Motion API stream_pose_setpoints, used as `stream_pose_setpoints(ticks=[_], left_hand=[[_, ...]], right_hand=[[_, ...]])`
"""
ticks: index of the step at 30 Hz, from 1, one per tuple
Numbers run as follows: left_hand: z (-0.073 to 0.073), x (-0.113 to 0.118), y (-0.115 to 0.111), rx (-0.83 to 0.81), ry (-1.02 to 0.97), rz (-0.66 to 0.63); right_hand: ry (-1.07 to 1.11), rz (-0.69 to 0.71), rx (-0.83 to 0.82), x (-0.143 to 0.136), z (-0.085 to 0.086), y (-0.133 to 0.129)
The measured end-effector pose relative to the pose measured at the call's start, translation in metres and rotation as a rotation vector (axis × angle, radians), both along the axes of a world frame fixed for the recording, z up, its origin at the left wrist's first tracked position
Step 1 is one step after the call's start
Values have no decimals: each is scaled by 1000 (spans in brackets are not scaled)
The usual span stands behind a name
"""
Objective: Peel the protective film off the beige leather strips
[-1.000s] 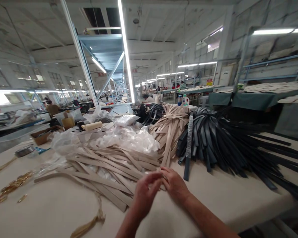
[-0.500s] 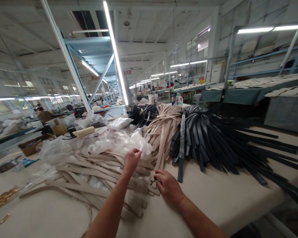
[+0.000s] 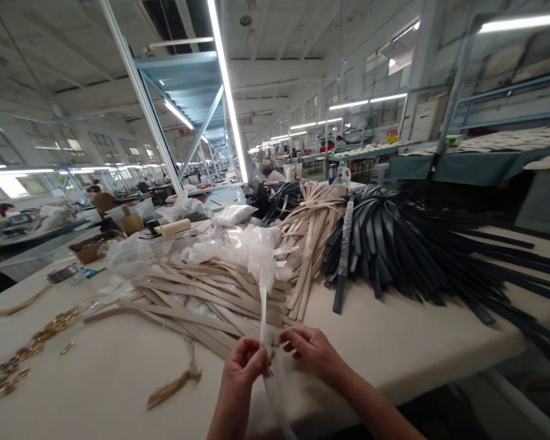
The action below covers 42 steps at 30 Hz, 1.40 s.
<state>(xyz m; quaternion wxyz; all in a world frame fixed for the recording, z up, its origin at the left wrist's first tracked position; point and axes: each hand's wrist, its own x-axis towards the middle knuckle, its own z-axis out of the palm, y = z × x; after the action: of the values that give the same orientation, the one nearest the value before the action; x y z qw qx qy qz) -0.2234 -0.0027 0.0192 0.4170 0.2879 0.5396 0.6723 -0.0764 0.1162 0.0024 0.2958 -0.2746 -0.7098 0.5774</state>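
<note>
My left hand [image 3: 246, 366] is closed around a strip of thin white plastic film [image 3: 263, 305], pulled from the crumpled film behind and trailing down past the hand. Close beside it on the right, my right hand [image 3: 309, 351] has its fingers bent together near the strip. What lies in its fingertips, if anything, is hidden. Beyond both hands, loose beige straps [image 3: 201, 293] lie spread over the table, their near ends partly behind the hands. A bundle of beige straps [image 3: 309, 226] is heaped farther back.
Black straps [image 3: 394, 244] fan out across the right side of the table [image 3: 371, 342]. Gold-coloured metal rings [image 3: 41, 339] and a tan cord tassel [image 3: 174, 385] lie on the left. Plastic bags [image 3: 233, 215], a cardboard box [image 3: 96, 245] and a bottle [image 3: 343, 173] stand farther back.
My left hand has come down toward me from the film pile, drawing a strip of film with it. My right hand has lifted from the strap ends beside it. The view has shifted.
</note>
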Motion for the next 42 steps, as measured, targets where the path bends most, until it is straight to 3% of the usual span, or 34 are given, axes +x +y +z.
stream_pose_setpoints(ticks=[3, 7, 17, 26, 29, 33, 37, 39, 42], left_hand=[[-14, 13, -9, -38, -127, -41], [-18, 26, -15, -76, -282, -92], [4, 39, -34, -282, -322, -302], [-10, 43, -36, -295, -232, -367], [-18, 43, -36, -298, -115, -336], [-16, 45, -41, -254, 148, -303], [-7, 49, -53, -325, 667, -205], [-7, 50, -59, -356, 925, -162], [-12, 49, -64, -322, 1207, -133]], right_hand=[[19, 139, -184, -11, 7, -23], [39, 103, -290, -22, 16, -23], [23, 24, -273, -21, 27, -6], [-55, 81, -311, -3, 25, -13], [-115, 38, -234, 11, 24, -25], [-131, -164, 6, 32, 29, -53], [-230, -78, 248, 41, 37, -80], [-270, -10, 186, 39, 35, -86], [-177, -3, -69, 31, 23, -83]])
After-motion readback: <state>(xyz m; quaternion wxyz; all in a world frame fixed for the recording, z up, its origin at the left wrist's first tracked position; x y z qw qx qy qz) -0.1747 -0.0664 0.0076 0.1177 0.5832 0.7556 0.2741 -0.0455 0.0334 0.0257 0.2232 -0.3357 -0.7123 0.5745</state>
